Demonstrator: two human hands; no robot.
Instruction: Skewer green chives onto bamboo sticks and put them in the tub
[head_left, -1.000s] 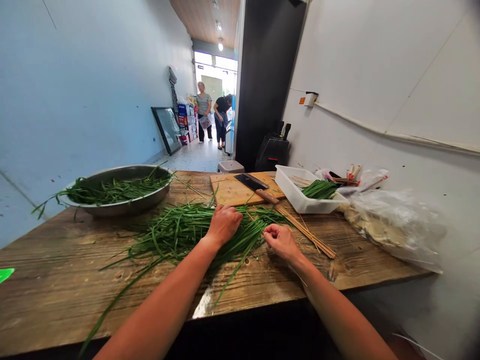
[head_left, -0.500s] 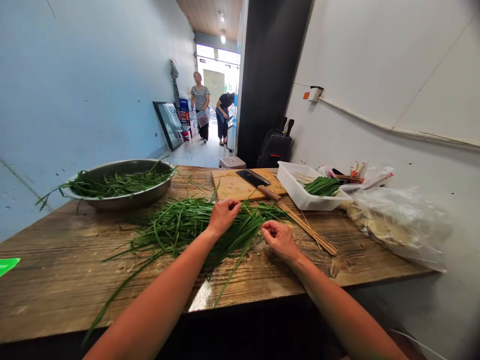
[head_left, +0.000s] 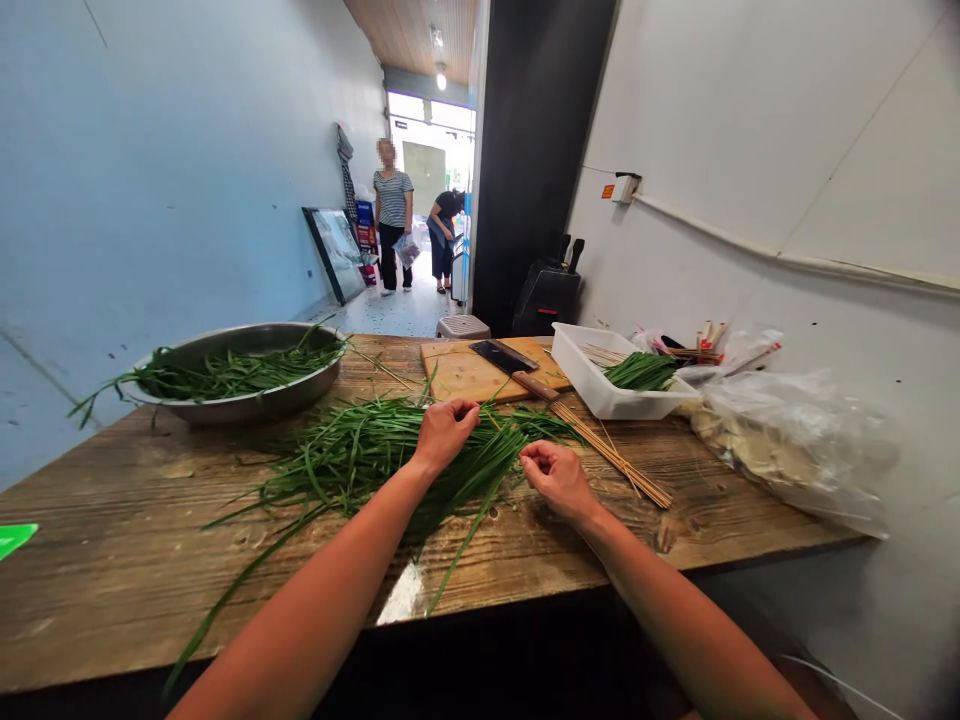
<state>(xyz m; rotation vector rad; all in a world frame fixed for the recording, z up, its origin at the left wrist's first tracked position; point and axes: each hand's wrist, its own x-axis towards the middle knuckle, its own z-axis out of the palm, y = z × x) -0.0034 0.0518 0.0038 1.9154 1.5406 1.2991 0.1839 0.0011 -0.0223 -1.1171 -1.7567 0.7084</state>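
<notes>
A loose heap of garlic chives (head_left: pixel 352 450) lies across the middle of the wooden table. Over its right part is my left hand (head_left: pixel 448 435), fingers pinched together; what they hold, if anything, is hidden. My right hand (head_left: pixel 559 480) is also closed in a pinch, its fingertips by the right-hand ends of the chives, and I cannot make out anything in them. Just beyond it rests a bundle of thin wooden skewers (head_left: pixel 619 460). Behind the heap, a cleaver (head_left: pixel 506 357) lies on a wooden cutting board (head_left: pixel 454 372), its handle pointing toward the skewers.
A metal basin (head_left: pixel 247 405) of chives stands at the left. At the right are a white plastic tub (head_left: pixel 611 402) with a chive bundle and skewers, and a clear plastic bag (head_left: pixel 787 440) of pale pieces. Two people (head_left: pixel 392 205) stand in the background.
My hands and the chives look almost unmoved. In the background, one person has lowered the plastic bag to their side. The whole view has shifted slightly.
</notes>
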